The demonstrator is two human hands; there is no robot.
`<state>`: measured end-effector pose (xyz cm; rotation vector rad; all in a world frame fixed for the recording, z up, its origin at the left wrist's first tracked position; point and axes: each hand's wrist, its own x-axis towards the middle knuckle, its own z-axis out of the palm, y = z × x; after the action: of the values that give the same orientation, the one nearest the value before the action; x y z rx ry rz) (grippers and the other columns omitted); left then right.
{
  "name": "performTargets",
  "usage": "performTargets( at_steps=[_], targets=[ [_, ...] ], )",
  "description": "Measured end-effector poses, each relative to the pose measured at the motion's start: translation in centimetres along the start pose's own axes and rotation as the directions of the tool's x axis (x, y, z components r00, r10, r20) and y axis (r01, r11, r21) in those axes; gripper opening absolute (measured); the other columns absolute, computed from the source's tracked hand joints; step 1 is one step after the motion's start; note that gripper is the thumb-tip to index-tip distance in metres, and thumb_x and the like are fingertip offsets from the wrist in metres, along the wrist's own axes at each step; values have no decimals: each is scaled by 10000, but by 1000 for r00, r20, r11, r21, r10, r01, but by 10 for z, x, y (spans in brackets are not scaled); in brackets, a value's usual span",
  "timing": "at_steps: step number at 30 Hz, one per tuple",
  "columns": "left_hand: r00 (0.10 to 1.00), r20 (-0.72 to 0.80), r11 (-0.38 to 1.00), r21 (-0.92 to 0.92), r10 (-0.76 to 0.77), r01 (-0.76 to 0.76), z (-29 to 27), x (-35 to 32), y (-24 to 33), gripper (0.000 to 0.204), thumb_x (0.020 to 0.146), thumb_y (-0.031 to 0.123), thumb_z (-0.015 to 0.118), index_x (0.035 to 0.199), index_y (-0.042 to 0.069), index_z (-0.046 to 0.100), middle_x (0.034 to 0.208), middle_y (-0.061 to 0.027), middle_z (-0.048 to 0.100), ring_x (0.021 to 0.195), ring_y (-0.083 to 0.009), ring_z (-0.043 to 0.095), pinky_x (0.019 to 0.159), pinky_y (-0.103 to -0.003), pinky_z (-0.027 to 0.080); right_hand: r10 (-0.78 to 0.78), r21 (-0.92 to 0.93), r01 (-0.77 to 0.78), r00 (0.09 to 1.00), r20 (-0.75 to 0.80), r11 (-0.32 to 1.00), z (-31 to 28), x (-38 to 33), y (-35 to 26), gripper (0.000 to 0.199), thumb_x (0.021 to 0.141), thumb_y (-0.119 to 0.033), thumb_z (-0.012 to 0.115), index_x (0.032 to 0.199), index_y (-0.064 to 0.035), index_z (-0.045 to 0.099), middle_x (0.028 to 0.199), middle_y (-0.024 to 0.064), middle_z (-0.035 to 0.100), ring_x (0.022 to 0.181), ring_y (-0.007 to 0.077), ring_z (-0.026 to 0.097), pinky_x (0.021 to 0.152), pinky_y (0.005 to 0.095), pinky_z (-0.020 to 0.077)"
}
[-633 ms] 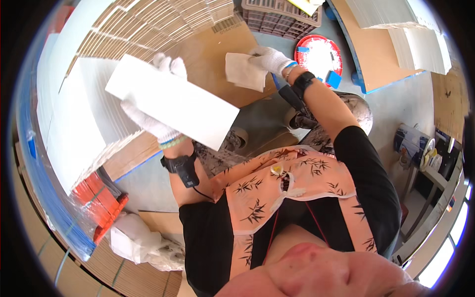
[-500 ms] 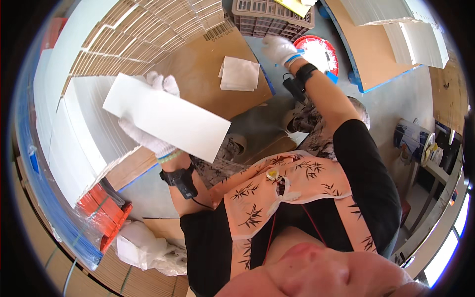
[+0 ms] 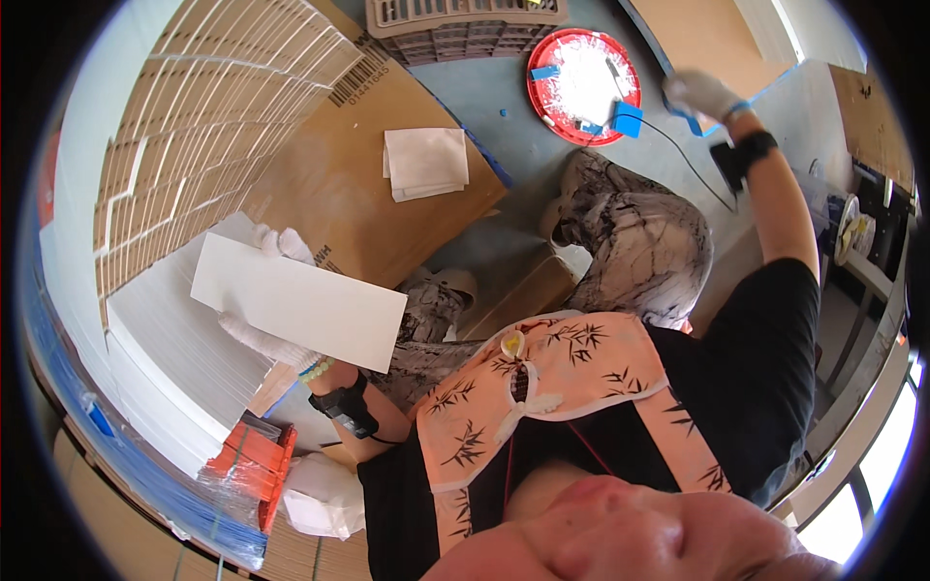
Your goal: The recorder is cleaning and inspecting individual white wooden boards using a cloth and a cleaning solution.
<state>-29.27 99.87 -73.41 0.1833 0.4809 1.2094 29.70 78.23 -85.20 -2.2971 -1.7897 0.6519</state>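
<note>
Mostly, the white tile (image 3: 298, 302) hides the gloved left hand (image 3: 262, 334).

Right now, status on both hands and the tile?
Left hand gripping white tile. Right hand empty, beside red bucket. Nothing blocking the tile.

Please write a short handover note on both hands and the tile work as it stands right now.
Left hand: gloved, holding one white tile flat above the white tile stack.
Right hand: gloved, stretched out beside the red bucket lid; no grip is visible.
The folded white cloth lies on the cardboard.
Done: tile lifted. Left: this tile is not yet set down anywhere.
</note>
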Motion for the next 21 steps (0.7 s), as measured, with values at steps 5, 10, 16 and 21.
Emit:
performTargets(
  at_steps=[5,10,16,21],
  targets=[
    [966,168,977,119,-197,178,-20,25,-14,727,802,570,642,1300,68,476,1086,-121,442,966,-265,375,971,-428,351,491,-486,-86,248,835,870,35,-143,10,195,742,-234,658,813,-75,745,748,101,721,723,298,695,705,421,548],
    [922,239,951,23,-305,308,-15,20,-63,764,843,541,582,1398,40,424,1174,-174,447,1069,-329,420,1071,-518,298,478,-355,-332,719,504,874,169,-237,115,362,848,-355,575,1029,-72,709,1032,196,697,980,370,663,861,463,514],
    [972,-83,971,77,-219,225,-15,-5,-100,816,901,542,479,1506,28,289,1535,-329,193,1420,-493,207,1195,-615,82,445,46,-444,895,-21,895,207,-75,59,377,871,-331,562,1147,-80,612,1169,162,634,1098,353,599,919,461,491],
    [932,-82,935,-41,-354,352,-4,-27,-121,823,901,542,497,1505,24,288,1528,-335,200,1406,-479,246,1201,-590,90,454,-103,-446,887,79,889,197,-15,51,376,855,-257,562,1187,-84,594,1171,179,627,1098,306,624,912,429,517]
  ],
)
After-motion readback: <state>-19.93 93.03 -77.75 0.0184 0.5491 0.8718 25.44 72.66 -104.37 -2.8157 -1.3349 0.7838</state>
